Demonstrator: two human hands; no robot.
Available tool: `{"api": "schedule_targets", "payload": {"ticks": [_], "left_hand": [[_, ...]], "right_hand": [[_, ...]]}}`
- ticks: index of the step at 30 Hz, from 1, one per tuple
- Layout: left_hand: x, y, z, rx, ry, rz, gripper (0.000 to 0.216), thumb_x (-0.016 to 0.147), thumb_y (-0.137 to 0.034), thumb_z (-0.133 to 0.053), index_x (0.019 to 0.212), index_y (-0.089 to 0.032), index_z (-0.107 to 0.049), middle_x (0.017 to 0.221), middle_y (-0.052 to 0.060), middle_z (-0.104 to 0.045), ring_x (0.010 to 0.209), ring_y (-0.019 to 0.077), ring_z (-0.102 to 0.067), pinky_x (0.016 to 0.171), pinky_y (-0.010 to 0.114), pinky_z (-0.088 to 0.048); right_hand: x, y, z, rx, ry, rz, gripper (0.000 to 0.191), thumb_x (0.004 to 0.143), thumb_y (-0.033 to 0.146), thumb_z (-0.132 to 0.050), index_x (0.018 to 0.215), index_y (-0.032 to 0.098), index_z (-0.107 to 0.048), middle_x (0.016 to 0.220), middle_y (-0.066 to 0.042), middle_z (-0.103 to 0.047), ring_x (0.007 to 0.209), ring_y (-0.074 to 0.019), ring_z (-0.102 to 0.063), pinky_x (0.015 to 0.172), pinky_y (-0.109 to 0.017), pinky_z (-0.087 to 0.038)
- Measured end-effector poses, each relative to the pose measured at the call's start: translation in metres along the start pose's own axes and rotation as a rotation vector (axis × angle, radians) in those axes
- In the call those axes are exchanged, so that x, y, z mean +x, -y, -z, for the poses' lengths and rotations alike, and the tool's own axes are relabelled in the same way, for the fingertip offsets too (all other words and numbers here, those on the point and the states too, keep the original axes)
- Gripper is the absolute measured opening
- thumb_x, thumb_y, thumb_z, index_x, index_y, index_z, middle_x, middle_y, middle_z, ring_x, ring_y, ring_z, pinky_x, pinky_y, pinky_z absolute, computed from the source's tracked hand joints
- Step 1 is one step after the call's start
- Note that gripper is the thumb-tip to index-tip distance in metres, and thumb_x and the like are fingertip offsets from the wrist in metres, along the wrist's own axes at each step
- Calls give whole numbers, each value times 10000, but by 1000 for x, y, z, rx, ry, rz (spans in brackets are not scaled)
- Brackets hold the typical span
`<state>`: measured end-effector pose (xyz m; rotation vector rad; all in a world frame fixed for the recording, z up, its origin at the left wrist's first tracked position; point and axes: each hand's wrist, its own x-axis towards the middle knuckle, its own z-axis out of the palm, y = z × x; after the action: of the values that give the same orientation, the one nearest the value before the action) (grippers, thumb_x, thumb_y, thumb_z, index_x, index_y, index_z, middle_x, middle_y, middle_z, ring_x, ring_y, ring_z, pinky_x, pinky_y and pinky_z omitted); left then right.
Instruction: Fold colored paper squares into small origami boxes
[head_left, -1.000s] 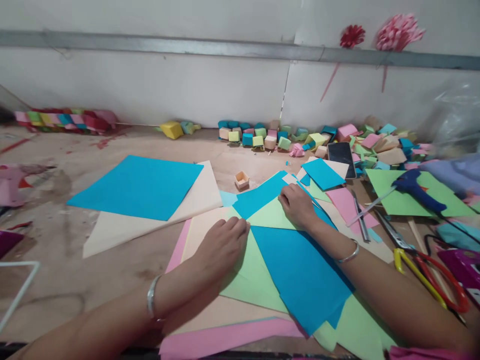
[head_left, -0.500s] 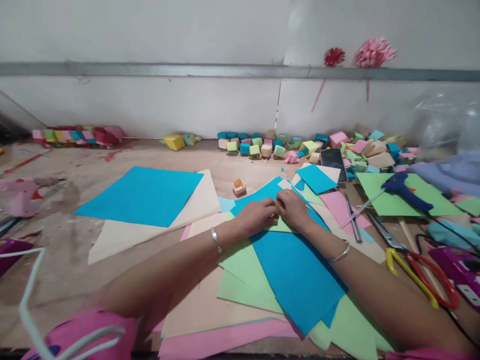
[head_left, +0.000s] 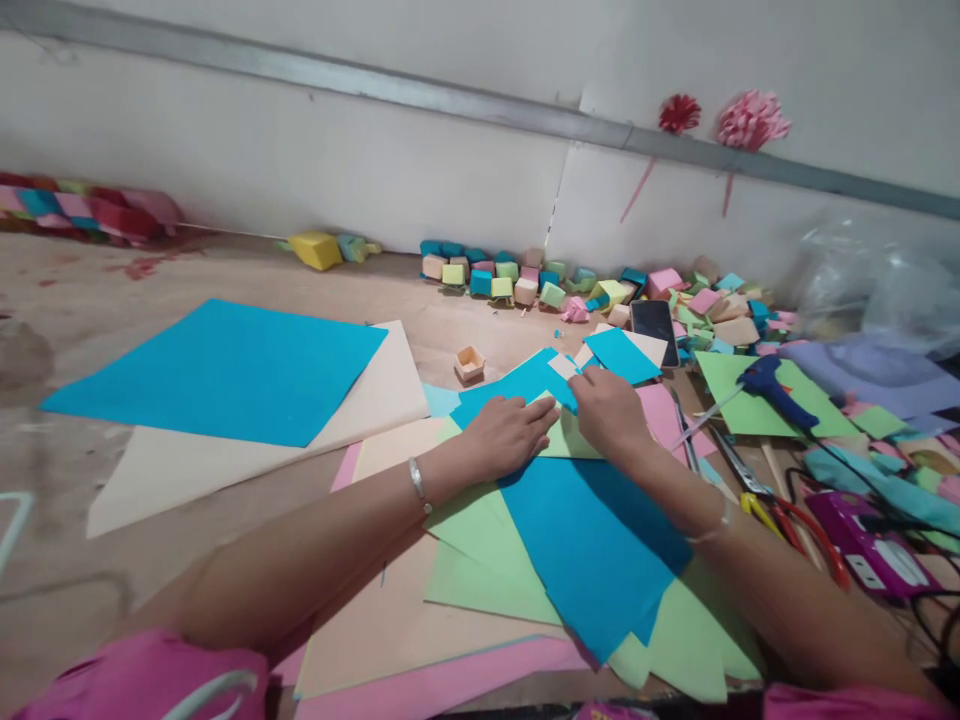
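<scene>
The tabletop (head_left: 409, 290) spread beneath everything. At its left lay the broad blue sheet (head_left: 225, 370), overlapping a cream sheet (head_left: 161, 480). In the middle, more blue paper (head_left: 577, 540) slanted toward the person across green sheets (head_left: 484, 570) and a peach sheet (head_left: 375, 625).

Over this stack came the hands. The left hand (head_left: 506, 437) had changed most: a second earlier it rested lower on the stack, well apart from its partner; half a second later it was curled close against it; now it had uncurled, fingers stretched over the paper with a small gap between the hands. Its grip looked loose and fairly wide, with nothing visibly pinched. The right hand (head_left: 609, 408) was at nearly the same place on the paper throughout, its fingers bunched; whether that grip held an edge could not be told, the fingertips being hidden. The shift brought both hands to one spot, the left seemingly there to steady or flatten the paper.

That spot was a green piece (head_left: 564, 438), lying over the blue paper, under the left fingers and just beside the right hand. Smaller again, a peach box (head_left: 469, 364) stood open beyond the hands, and a pale slip (head_left: 562, 367) lay by the right knuckles.
</scene>
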<state>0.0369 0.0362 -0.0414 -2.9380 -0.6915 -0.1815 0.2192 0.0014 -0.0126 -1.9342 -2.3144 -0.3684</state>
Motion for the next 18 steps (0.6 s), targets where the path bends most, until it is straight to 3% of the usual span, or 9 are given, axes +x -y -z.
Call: {"api": "schedule_targets", "payload": {"ticks": [3,5,6,9,14,18], "left_hand": [[0,0,-1,-21,-4,3,424,985,-375,-305,1330,-196,-475,1430,94,-443,889,219,-564,652,351,-378],[0,0,-2,-22,-7,0,414,982,-358,-312,1325,-193,-476,1425,94,-446,869,215,-565,633,351,-375],[0,0,-2,-20,-10,-2,410,981,-347,-316,1325,-190,-473,1421,93,-447,863,215,-564,624,351,-373],[-1,0,-2,-14,-14,-11,406,976,-332,-324,1327,-184,-466,1419,92,-448,871,218,-563,618,351,-373],[1,2,-3,-34,-13,-5,406,976,-353,-339,1325,-192,-469,1423,88,-449,900,219,-567,647,346,-377],[2,2,-1,-48,-3,-6,421,974,-364,-349,1342,-191,-458,1420,83,-460,891,219,-568,650,344,-374]], "right_hand": [[-35,19,22,-72,31,188,227,866,51,-468,767,150,-647,762,-103,-596,739,-220,-501,611,-345,-224],[-57,36,26,-129,5,302,259,908,63,-426,887,147,-670,731,-87,-596,693,-212,-489,601,-353,-206],[-64,44,25,-148,-4,324,282,924,63,-402,967,145,-669,747,-86,-605,686,-209,-488,600,-355,-203],[-76,56,17,-178,-27,305,326,959,76,-356,958,140,-676,700,-76,-598,663,-205,-490,596,-358,-195],[-91,30,5,-195,36,130,302,954,109,-383,977,126,-684,721,-88,-626,691,-210,-522,629,-356,-246],[-116,-2,5,-250,121,35,361,872,68,-450,1192,98,-614,820,-109,-666,738,-220,-553,672,-351,-310]]}}
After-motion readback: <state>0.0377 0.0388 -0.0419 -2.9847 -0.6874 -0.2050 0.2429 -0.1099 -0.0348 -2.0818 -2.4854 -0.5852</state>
